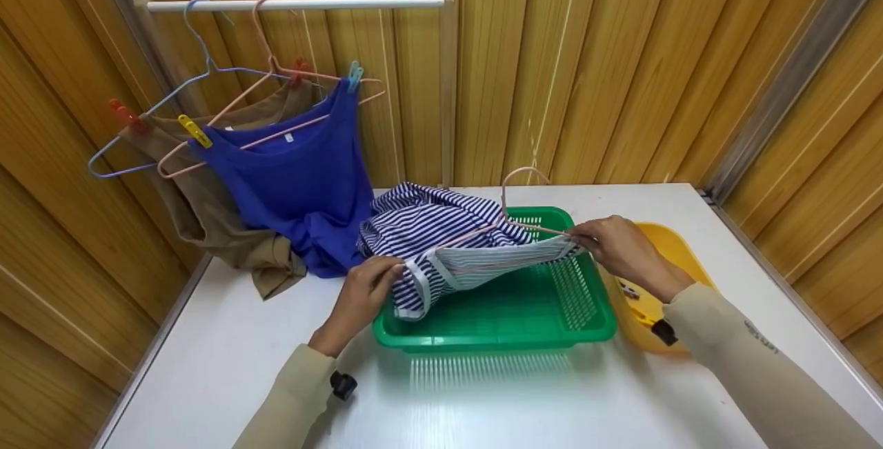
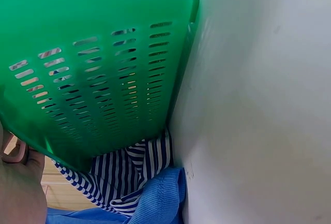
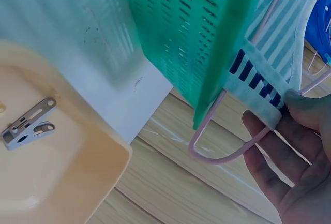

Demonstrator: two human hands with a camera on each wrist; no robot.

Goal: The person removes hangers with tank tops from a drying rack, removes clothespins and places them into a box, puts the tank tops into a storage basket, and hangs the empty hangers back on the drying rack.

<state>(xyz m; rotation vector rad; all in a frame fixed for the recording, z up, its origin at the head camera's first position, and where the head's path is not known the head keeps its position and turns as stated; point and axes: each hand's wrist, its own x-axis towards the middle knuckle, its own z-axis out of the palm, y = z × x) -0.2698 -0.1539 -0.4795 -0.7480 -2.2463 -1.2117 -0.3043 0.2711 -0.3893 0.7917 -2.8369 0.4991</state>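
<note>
A navy-and-white striped sleeveless top (image 1: 441, 225) lies partly over the green basket (image 1: 483, 344), with a pink hanger (image 1: 521, 172) set inside its neckline. My left hand (image 1: 359, 297) pinches the top at its left shoulder. At the other shoulder my right hand (image 1: 624, 252) pinches the fabric against the hanger's end. In the right wrist view, that hand's thumb (image 3: 307, 107) presses on the strap, and the hanger's rounded end (image 3: 217, 157) sticks out past the fabric. Only part of the left hand (image 2: 23, 190) shows in the left wrist view, beside the basket.
A white rail (image 1: 296, 4) at the back left carries a blue top (image 1: 296, 173) and a brown garment (image 1: 193, 201) on hangers, held by clothespins. An orange tray (image 1: 679, 249) stands right of the basket; a metal clip (image 3: 31, 123) and a yellow clothespin (image 1: 645, 318) lie inside.
</note>
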